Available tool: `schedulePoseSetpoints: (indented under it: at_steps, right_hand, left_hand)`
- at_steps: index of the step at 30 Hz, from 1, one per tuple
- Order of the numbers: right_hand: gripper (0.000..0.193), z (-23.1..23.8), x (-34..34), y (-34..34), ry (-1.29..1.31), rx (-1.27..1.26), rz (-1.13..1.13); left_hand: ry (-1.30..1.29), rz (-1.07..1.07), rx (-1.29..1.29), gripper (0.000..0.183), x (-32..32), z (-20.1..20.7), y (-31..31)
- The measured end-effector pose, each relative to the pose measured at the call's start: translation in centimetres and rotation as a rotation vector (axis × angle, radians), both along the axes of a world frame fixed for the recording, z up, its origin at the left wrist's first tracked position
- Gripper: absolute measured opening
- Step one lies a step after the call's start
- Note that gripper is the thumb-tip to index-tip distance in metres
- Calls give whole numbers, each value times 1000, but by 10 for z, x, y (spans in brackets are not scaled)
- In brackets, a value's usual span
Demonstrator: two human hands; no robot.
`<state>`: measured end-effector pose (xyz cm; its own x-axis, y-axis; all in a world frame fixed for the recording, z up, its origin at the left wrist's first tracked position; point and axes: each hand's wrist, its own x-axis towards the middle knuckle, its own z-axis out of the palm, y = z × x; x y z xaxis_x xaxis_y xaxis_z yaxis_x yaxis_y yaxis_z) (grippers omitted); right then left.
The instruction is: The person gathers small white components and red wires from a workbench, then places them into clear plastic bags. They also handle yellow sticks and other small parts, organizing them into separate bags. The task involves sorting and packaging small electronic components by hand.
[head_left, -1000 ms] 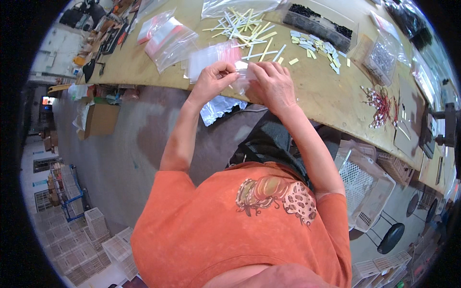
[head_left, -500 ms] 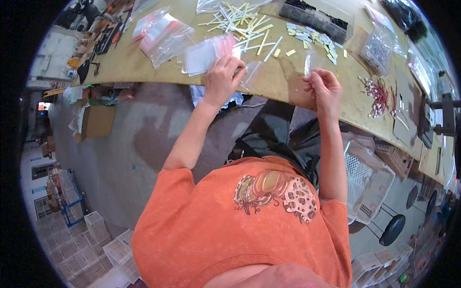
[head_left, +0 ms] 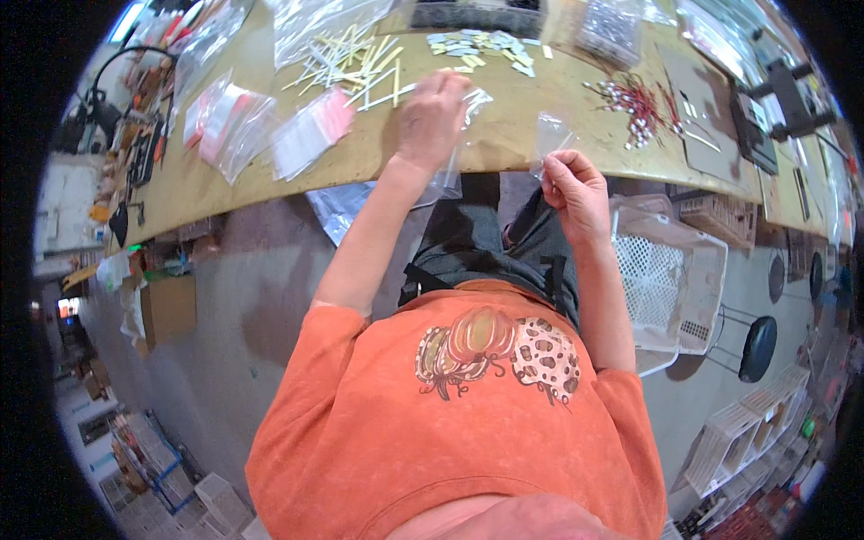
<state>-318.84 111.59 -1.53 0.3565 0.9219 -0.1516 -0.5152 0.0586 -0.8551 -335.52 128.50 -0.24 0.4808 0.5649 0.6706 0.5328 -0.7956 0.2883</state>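
Note:
My right hand point(head_left: 576, 193) is closed at the table's front edge, pinching a small clear plastic bag point(head_left: 553, 133) between thumb and fingers. My left hand point(head_left: 434, 121) reaches over the table, back up, beside the near end of the loose strips; its fingertips are hidden and slightly blurred. Clear plastic with whitish pieces point(head_left: 477, 105) lies against its right side. Below that hand, another clear bag point(head_left: 447, 184) hangs at the table edge. To the left lies a stack of small zip bags point(head_left: 310, 135) with pinkish-red tops.
Pale yellow and white strips point(head_left: 346, 67) lie in a loose pile, with short flat pieces point(head_left: 481, 47) behind. Red wires with white ends point(head_left: 630, 106) spread to the right. More zip bags point(head_left: 229, 126) lie left. A white crate point(head_left: 666, 270) stands below the table.
The view has shifted. My left hand has moved from the stack of zip bags farther over the table toward the strips and short pieces. My right hand still pinches a clear bag.

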Motion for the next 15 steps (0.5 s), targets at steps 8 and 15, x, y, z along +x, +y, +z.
schedulePoseSetpoints:
  at_steps: [8,15]
  right_hand:
    - [8,-14,-1,-55,17,-55,-86]
    - [8,-22,-22,-92,24,-120,-46]
  left_hand:
    - [101,-159,-49,46,-46,14,-84]
    - [24,-307,-126,36,-48,-22,-69]
